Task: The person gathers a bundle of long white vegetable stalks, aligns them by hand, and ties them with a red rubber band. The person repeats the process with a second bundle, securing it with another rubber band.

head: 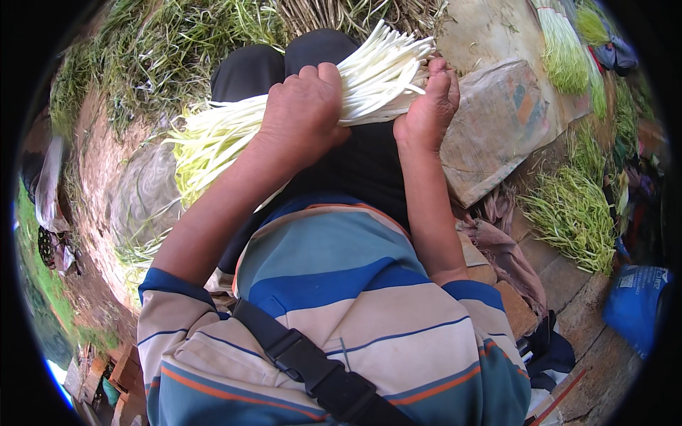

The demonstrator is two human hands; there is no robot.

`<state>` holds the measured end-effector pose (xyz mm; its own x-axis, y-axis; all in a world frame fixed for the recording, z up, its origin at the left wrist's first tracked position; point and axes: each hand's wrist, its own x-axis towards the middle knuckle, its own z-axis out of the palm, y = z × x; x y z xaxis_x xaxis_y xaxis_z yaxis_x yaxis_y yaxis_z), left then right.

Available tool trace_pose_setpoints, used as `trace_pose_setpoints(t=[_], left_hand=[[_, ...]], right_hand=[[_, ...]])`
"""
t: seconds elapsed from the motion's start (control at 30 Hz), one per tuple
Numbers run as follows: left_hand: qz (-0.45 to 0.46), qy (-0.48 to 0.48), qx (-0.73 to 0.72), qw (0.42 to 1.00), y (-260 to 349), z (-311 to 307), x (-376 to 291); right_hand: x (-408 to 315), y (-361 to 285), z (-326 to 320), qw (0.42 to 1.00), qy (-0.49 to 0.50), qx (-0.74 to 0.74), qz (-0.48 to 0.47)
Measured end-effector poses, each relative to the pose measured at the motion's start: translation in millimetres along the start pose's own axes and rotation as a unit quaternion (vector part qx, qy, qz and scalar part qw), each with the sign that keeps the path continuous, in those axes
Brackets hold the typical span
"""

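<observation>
A thick bundle of long pale stalks (381, 80), white at one end and yellow-green at the leafy end, lies across above my lap; it looks like blanched chives or garlic shoots. My left hand (305, 109) is closed around its middle, knuckles up. At the white ends, on the right, my right hand (430, 101) touches the bundle; its fingers are partly hidden behind the stalks, so their grip cannot be told. The yellow leaf tips (200, 154) spread out to the left of my left forearm. Beneath the bundle are my knees in dark trousers (248, 74).
Loose green leaves (176, 48) are heaped at the upper left. A worn folded sack (493, 125) lies right of my right hand. Tied bundles of stalks (566, 56) lie at the upper right, a yellow-green pile (573, 215) below them. A blue bag (636, 306) is at the far right.
</observation>
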<state>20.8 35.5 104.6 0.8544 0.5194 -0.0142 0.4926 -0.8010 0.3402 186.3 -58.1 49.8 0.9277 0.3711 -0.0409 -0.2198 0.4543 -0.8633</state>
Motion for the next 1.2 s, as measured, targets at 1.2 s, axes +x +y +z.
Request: trace_pose_setpoints(t=[1.2], left_hand=[[0.018, 0.05, -0.016, 0.998, -0.6, 1.4, 3.5]], right_hand=[[30.0, 59.7, -55.1, 0.916, -0.191, 0.228, 0.27]])
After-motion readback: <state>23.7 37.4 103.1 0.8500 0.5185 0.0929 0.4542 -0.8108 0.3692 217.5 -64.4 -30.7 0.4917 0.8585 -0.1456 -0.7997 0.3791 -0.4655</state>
